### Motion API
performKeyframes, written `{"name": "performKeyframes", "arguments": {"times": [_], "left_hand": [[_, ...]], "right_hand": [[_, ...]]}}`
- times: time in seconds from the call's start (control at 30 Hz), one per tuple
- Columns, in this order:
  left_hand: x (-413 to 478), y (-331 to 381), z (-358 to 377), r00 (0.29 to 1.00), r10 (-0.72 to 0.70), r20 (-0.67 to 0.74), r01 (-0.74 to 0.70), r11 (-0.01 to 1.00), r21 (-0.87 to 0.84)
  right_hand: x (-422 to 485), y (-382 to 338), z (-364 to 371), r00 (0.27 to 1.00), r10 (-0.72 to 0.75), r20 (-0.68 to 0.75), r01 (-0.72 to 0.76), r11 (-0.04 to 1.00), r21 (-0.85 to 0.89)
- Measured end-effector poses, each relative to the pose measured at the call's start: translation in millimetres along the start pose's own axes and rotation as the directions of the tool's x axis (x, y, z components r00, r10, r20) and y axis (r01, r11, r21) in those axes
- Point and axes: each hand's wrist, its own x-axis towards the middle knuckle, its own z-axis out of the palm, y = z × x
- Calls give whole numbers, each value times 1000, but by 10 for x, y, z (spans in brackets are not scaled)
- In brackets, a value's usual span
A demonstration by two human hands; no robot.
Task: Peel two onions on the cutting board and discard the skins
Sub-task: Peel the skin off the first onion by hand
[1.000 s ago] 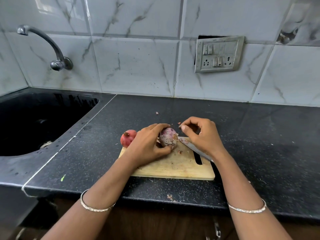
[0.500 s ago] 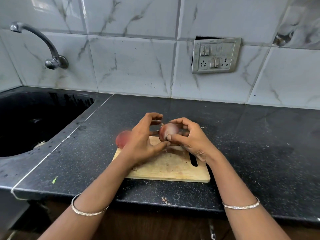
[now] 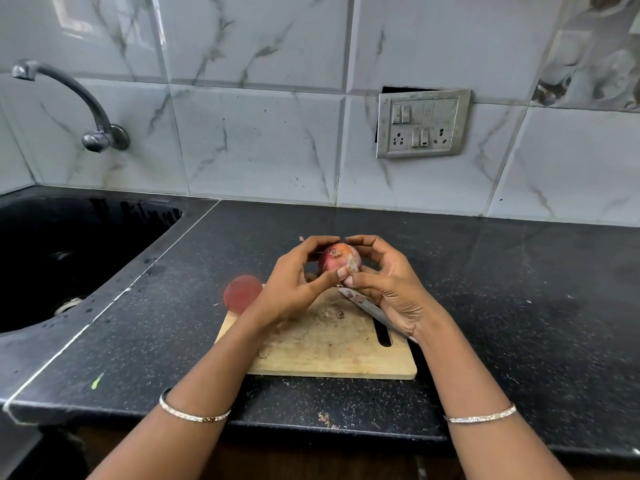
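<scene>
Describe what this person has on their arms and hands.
No sleeves show: both arms are bare up to the frame's edge. The left hand and the right hand wear no gloves, and no rings are apparent. Each wrist carries one thin metal bangle. The left bangle and the right bangle are both silvery with fine patterning.

Bright, even light; glare on upper-left tiles [image 3: 86,26]; soft shadows; bowed edges; left onion [image 3: 242,293] blurred.
</scene>
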Motion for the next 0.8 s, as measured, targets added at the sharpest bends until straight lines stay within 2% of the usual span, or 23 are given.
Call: {"name": "performKeyframes", "arguments": {"times": [0.23,0.33,0.37,0.43,0.5,0.53,0.7,0.8], "left_hand": [[-83,3,33,999,37,19,-37,999,1],[-86,-35,45,999,35,-7,-35,999,28],[-91,-47,55,999,36,-14,-35,999,39],[-94,-75,75,999,41,-31,-38,996,75],[-86,-89,75,998,33,-61,-27,994,108],[-78,-98,68,997,33,-75,-24,992,124],[-56,-99,59,994,65,-93,-46,980,196],[-52,-86,57,993,56,-105,-36,982,187]], "right_hand": [[1,-7,-22,999,37,13,-38,996,87],[1,4,-22,998,57,20,-58,997,57],[3,10,-15,999,33,2,-33,999,5],[17,24,-19,990,-116,-74,97,970,-224],[34,26,-45,953,-274,-127,187,866,-465],[39,25,-53,941,-316,-126,206,825,-527],[70,53,-32,926,-369,-75,253,758,-601],[86,64,-53,913,-397,-95,256,739,-624]]}}
